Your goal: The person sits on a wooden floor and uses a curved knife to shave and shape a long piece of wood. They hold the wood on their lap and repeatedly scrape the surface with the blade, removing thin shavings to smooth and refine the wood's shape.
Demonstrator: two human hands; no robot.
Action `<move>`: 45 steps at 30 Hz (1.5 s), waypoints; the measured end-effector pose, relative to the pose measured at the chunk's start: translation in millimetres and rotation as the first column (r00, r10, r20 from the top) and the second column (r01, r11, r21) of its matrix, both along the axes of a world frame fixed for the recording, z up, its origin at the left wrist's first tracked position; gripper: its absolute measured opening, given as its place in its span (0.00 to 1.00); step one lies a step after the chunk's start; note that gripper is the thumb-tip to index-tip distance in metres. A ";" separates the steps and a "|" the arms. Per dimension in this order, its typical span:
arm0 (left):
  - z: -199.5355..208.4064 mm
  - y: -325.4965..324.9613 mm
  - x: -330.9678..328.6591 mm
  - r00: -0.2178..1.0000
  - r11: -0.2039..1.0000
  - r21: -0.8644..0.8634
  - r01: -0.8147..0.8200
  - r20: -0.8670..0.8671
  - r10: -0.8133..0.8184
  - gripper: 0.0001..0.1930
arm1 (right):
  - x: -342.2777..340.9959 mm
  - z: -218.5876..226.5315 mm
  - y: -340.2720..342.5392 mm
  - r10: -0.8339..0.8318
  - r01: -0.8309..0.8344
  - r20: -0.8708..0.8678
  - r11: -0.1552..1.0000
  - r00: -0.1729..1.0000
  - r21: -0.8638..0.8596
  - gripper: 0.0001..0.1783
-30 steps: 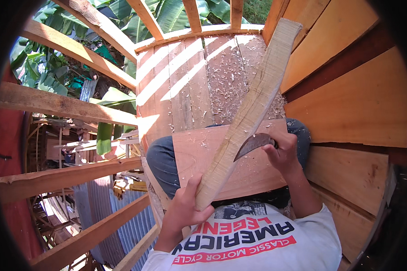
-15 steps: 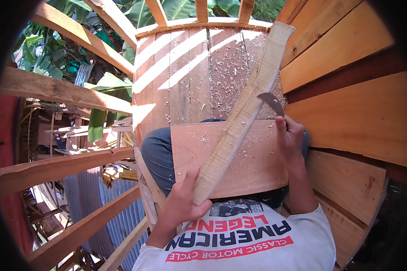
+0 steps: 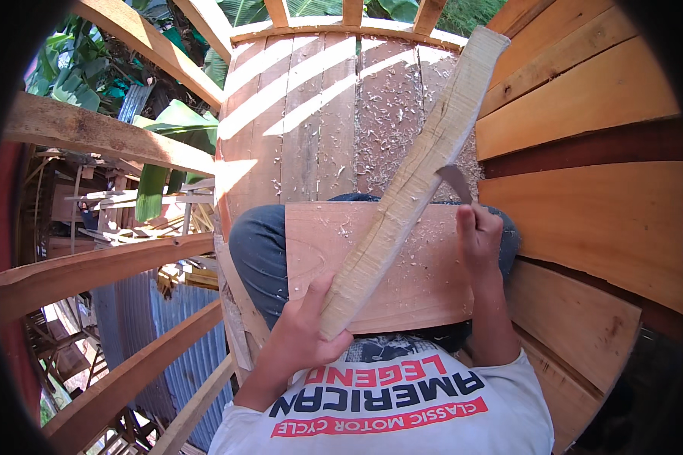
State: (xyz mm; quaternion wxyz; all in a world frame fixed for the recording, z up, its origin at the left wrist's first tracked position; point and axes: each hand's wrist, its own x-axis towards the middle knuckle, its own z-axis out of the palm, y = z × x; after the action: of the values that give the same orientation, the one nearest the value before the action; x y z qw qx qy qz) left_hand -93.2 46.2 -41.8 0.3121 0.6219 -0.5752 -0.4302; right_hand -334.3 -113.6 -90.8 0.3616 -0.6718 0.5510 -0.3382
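Note:
A long, pale length of wood slants up from my lap toward the far right. My left hand grips its near end, thumb on one side and fingers underneath. In my right hand is a knife with a dark curved blade; my fingers wrap its handle, which they hide. The blade's tip is at the right edge of the wood, about midway along. Beneath the wood, a flat reddish board lies across my legs, with a few shavings on it.
Wood shavings are strewn over the plank floor ahead. Plank walling rises close on my right. To the left stand open wooden rails, with corrugated metal sheets and leaves beyond.
The knife in my right hand has shifted slightly down along the wood's edge, toward me. My left hand keeps its hold, and the whole view has tilted a little.

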 end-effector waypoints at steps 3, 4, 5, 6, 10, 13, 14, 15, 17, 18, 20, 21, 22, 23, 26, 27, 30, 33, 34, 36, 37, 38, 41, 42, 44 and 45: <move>0.1 -3.6 -0.3 1.000 1.000 -0.031 0.001 -0.021 -0.002 0.40 | 0.3 -6.2 7.0 0.141 -0.139 -0.002 0.971 0.990 -0.194 0.30; -0.6 -2.7 -0.1 0.999 0.998 -0.057 0.017 -0.027 -0.018 0.40 | 6.2 -5.6 18.0 0.276 -0.276 -0.046 0.907 0.960 -0.318 0.31; -0.4 -1.7 1.0 0.999 0.996 -0.082 0.033 -0.032 -0.035 0.40 | 10.1 -4.1 19.8 0.400 -0.425 -0.153 0.798 0.904 -0.426 0.33; 1.4 -1.4 3.3 1.000 0.999 -0.049 0.019 -0.002 -0.019 0.39 | 8.0 -2.3 13.0 0.307 -0.350 -0.175 0.872 0.936 -0.344 0.32; -0.7 -6.0 -1.6 1.000 0.999 -0.054 -0.008 -0.002 0.008 0.40 | 5.2 2.9 0.5 0.081 -0.118 -0.181 0.972 0.980 -0.202 0.30; -0.5 -4.0 -0.1 1.000 0.993 -0.117 0.014 -0.025 -0.017 0.40 | 9.6 -8.6 20.2 0.173 -0.209 -0.122 0.879 0.977 -0.428 0.29; -0.4 0.6 -0.2 0.999 0.991 -0.131 0.026 -0.037 -0.031 0.41 | 2.6 -8.1 13.5 0.108 -0.151 -0.146 0.935 0.983 -0.322 0.29; 0.8 2.2 0.3 0.999 0.997 -0.077 0.006 -0.037 -0.009 0.40 | -5.8 -8.2 -0.7 0.045 -0.083 -0.178 0.974 0.983 -0.213 0.29; 4.6 -3.0 0.5 0.999 0.999 0.017 -0.042 -0.027 0.042 0.40 | -6.9 -3.8 -7.1 0.087 -0.129 -0.199 0.968 0.976 -0.213 0.28; 4.8 -1.7 -0.2 0.998 0.999 -0.011 -0.035 -0.047 0.035 0.40 | -0.5 -3.1 4.5 0.186 -0.241 -0.195 0.919 0.963 -0.313 0.28; 5.3 3.5 1.2 0.997 0.998 -0.058 -0.019 -0.081 0.014 0.40 | 12.6 -1.1 24.1 0.372 -0.428 -0.213 0.758 0.903 -0.492 0.28; 7.8 3.4 1.0 0.996 0.999 -0.037 -0.013 -0.087 0.010 0.40 | 11.7 2.1 14.0 0.323 -0.379 -0.198 0.769 0.925 -0.515 0.29; 12.5 5.6 0.8 0.996 1.000 -0.014 -0.012 -0.094 0.011 0.39 | 4.6 -2.5 2.1 0.188 -0.197 -0.062 0.900 0.980 -0.388 0.29; 15.7 6.3 -0.1 0.995 1.000 0.006 -0.006 -0.100 0.007 0.39 | -6.2 -9.4 -11.7 0.018 -0.007 0.050 0.974 0.999 -0.227 0.29; 17.1 17.0 -5.1 0.988 0.995 -0.072 0.067 -0.135 -0.076 0.39 | -11.7 -6.9 -2.0 0.023 -0.002 0.103 0.981 0.994 -0.194 0.28; 19.0 16.3 -5.9 0.990 0.998 -0.046 0.036 -0.133 -0.042 0.39 | -8.1 -3.5 6.2 0.170 -0.160 0.001 0.927 0.985 -0.340 0.27; 23.3 14.3 -8.5 0.992 1.000 0.021 -0.010 -0.127 0.012 0.39 | -0.6 10.1 27.5 0.268 -0.262 -0.035 0.893 0.963 -0.366 0.27; 22.2 9.6 -12.6 0.992 0.998 0.067 0.021 -0.128 -0.013 0.39 | -8.4 13.8 25.9 0.216 -0.214 -0.046 0.872 0.975 -0.441 0.27; 24.7 9.4 -14.9 0.990 0.995 0.088 0.048 -0.133 -0.036 0.40 | -8.2 15.2 25.8 0.223 -0.239 -0.088 0.859 0.971 -0.452 0.27; 27.7 9.5 -17.0 0.991 0.993 0.101 0.062 -0.121 -0.050 0.40 | -7.1 17.8 23.0 0.234 -0.288 -0.171 0.833 0.957 -0.472 0.27; 27.6 9.3 -18.6 0.993 0.995 0.090 0.048 -0.111 -0.038 0.40 | -8.5 24.7 14.1 0.109 -0.143 -0.107 0.910 0.988 -0.390 0.27; 27.2 9.4 -19.7 0.995 0.996 0.080 0.034 -0.101 -0.026 0.40 | -12.8 24.5 13.1 0.082 -0.114 -0.101 0.920 0.992 -0.374 0.27; 21.6 11.9 -17.2 0.994 0.996 -0.007 0.087 -0.060 -0.087 0.40 | -14.8 27.8 20.6 0.233 -0.270 -0.137 0.866 0.963 -0.421 0.25; 20.9 10.4 -17.7 0.995 0.997 0.013 0.075 -0.060 -0.074 0.40 | -10.9 29.4 21.2 0.240 -0.279 -0.144 0.870 0.960 -0.406 0.25; 19.1 11.1 -17.9 0.997 0.997 0.058 0.047 -0.065 -0.044 0.40 | -5.7 29.1 24.4 0.258 -0.301 -0.161 0.878 0.953 -0.373 0.25; 19.6 10.9 -16.7 0.998 0.997 0.074 0.034 -0.064 -0.029 0.40 | -9.5 26.5 11.4 0.136 -0.151 -0.089 0.968 0.987 -0.200 0.24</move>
State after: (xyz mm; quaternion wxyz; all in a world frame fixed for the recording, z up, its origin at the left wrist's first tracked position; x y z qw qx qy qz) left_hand -110.0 57.1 -22.2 0.2997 0.6103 -0.5584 -0.4754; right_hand -343.8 -102.2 -64.3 0.2927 -0.7559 0.4760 -0.3410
